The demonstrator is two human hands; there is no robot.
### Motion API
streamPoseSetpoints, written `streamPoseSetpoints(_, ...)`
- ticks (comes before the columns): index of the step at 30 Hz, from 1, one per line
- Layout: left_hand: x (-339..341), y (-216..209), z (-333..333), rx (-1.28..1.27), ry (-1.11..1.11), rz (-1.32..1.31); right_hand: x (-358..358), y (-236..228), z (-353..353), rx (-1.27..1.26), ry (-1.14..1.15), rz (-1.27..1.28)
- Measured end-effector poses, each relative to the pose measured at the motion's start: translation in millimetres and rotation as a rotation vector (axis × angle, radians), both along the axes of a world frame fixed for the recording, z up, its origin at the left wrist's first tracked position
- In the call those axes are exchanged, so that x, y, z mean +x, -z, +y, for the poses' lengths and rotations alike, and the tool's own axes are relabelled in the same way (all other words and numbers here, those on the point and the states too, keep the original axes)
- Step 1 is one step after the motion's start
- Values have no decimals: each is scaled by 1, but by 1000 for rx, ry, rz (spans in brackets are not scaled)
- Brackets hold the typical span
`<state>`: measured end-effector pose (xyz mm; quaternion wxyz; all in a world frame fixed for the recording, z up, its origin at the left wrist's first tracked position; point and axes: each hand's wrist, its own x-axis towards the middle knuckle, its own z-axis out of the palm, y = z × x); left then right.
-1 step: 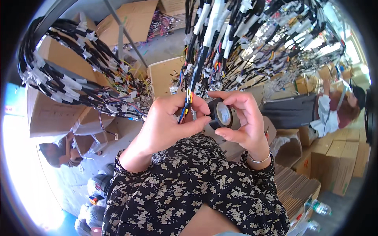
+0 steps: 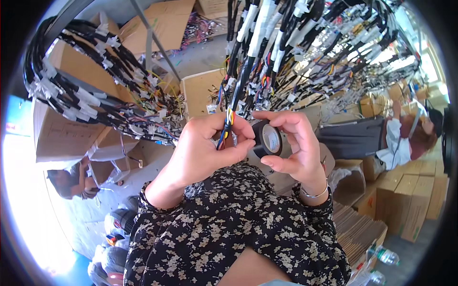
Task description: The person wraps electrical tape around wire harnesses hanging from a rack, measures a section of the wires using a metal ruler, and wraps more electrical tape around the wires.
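Observation:
Colourful wires in a harness (image 2: pixel 230 117), partly wrapped in black, hang down from above into my left hand (image 2: pixel 202 145). My left hand is closed around them, with its thumb and forefinger pinched together beside the roll of black tape (image 2: pixel 273 140). That roll stands on edge, its pale core facing right. My right hand (image 2: pixel 298 145) curls around the roll, forefinger over the top and thumb below. Whether a strip of tape runs from the roll to the wires is hidden by my left fingers.
Many black harnesses with white tape (image 2: pixel 62 93) hang at left and across the top. Cardboard boxes (image 2: pixel 71 136) stand at left, with more boxes (image 2: pixel 405 195) at right. A person (image 2: pixel 405 131) is at right, another person (image 2: pixel 69 181) at left. Flattened cardboard (image 2: pixel 358 229) and bottles (image 2: pixel 386 255) lie lower right.

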<state>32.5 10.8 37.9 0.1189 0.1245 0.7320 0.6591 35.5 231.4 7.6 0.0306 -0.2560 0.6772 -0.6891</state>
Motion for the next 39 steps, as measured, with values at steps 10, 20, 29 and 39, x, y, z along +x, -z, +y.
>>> streamPoseSetpoints(10,13,1,3,-32,-218,49,-20,-2,29,155,-288,-79)
streamPoseSetpoints(20,32,4,25,284,-385,1,-49,-10,19,12,-294,-139)
streamPoseSetpoints(29,28,-1,34,36,-404,52,-57,-6,16,2,-366,-172)
streamPoseSetpoints(39,32,-3,33,-11,-493,-17,-63,-6,15,11,-528,-289)
